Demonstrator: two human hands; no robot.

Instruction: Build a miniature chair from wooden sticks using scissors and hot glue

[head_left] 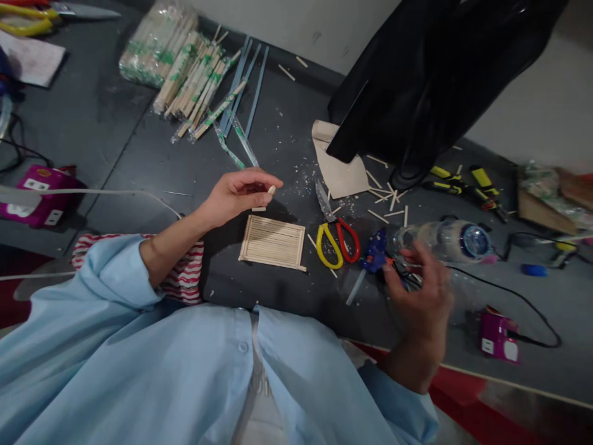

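My left hand (243, 193) pinches a short piece of wooden stick (272, 190) between thumb and fingers. Just below it on the dark table lies a small rectangular panel (273, 241) of wooden sticks laid side by side, with edge strips. My right hand (421, 290) hovers at the blue glue gun (374, 250), fingers apart and curved; whether the thumb touches the gun is unclear. A glue stick (356, 288) pokes out of the gun. Between panel and gun lie scissors (336, 238) with one yellow and one red handle.
A clear plastic bottle (440, 240) lies beyond my right hand. Wrapped chopsticks (199, 80) and blue-grey strips (257, 93) are at the back. Cut stick pieces surround a beige paper (345, 170) under a black bag (430, 74). Purple power sockets (499, 334) and cables sit at right.
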